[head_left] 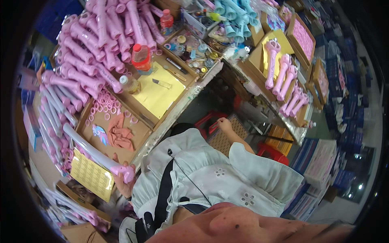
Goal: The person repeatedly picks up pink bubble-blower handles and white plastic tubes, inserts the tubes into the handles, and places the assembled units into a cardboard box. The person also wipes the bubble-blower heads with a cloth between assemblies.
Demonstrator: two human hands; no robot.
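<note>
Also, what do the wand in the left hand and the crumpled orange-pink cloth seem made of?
Wand: probably plastic, smooth and fairly glossy, with highlights along its pale length.

Cloth: likely fabric, soft and matte, given its loose folds; fibre unclear.

Wearer's clothing: pale, mint-tinted blouse (219,156) with gathered front, wide flared right sleeve (263,168) and flower-shaped eyelets (247,199); thin black cord (190,178); broad black strap (163,189).
</note>
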